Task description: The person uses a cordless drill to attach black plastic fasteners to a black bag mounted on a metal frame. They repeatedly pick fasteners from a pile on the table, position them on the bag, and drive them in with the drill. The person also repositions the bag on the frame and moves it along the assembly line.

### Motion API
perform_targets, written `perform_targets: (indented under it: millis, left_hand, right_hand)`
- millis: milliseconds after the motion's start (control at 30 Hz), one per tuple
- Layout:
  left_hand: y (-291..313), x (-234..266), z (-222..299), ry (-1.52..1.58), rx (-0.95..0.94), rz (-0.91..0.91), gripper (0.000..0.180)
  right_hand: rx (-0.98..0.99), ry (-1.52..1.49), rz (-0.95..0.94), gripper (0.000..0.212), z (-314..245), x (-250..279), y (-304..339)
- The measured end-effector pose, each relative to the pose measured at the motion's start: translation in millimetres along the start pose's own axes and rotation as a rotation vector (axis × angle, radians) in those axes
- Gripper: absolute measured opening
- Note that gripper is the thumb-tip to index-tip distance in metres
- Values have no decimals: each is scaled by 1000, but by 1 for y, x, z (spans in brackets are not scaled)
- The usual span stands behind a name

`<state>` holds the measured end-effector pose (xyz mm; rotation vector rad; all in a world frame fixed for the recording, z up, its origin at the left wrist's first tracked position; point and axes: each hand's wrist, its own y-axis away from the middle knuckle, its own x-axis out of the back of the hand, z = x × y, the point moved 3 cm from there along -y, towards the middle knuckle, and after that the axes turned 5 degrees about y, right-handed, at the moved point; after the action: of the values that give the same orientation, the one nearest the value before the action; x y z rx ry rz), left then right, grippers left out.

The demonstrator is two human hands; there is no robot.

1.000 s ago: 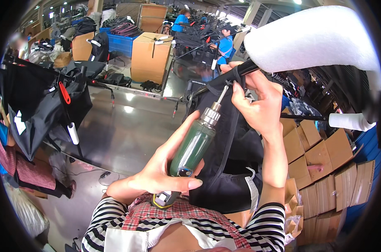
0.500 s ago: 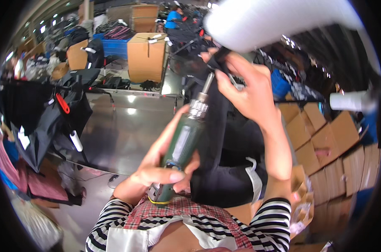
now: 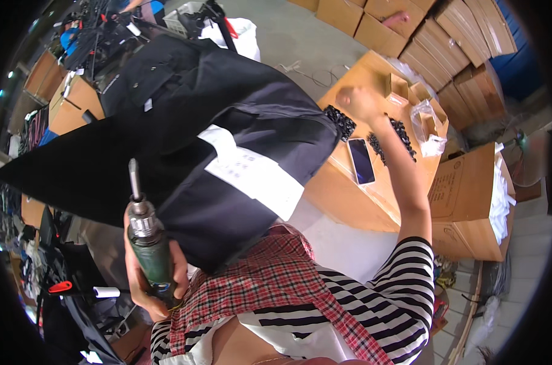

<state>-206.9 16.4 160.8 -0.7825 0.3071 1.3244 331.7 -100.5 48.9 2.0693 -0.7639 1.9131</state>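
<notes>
My left hand [image 3: 137,277] is wrapped round a green electric screwdriver [image 3: 153,258], whose metal bit points up and away from me. Beside it, a large black fabric piece [image 3: 184,188] spreads across the view, with a white printed sheet [image 3: 257,176] on it. My right hand [image 3: 361,104] reaches out over a cardboard-coloured tabletop [image 3: 373,204], right by a pile of small black parts [image 3: 340,123]. Its fingers are blurred, so what they hold, if anything, is not visible. More small black parts [image 3: 402,139] lie beneath and beside my right forearm.
A phone [image 3: 361,161] lies on the tabletop near the fabric. Small open cardboard boxes [image 3: 396,88] and a clear plastic bag [image 3: 429,128] stand at its far right. A carton with white contents [image 3: 470,201] is on the right; flattened cartons [image 3: 437,52] are stacked behind.
The view has swung to the right. My right hand has left the black part at the screwdriver's tip and moved over the tabletop. The screwdriver remains in my left hand.
</notes>
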Motion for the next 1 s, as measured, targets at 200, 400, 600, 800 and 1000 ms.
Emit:
perform_targets:
  millis: [200, 400, 600, 800, 1000]
  left_hand:
    - [-8, -4, -1, 12, 31, 283, 58]
    - [31, 2, -18, -19, -113, 340, 112]
    - [5, -18, -26, 15, -338, 628, 146]
    - [-15, -34, -18, -26, -340, 641, 144]
    - [-3, -66, -1, -198, -175, 564, 136]
  right_hand:
    - [-225, -154, -137, 14, 44, -99, 56]
    - [-238, -58, -158, 17, 31, -109, 46]
    - [-190, -1, -253, 23, 37, -111, 28]
    - [-86, -916, 53, 14, 18, -24, -24]
    - [539, -1311, 85, 18, -252, 173, 11]
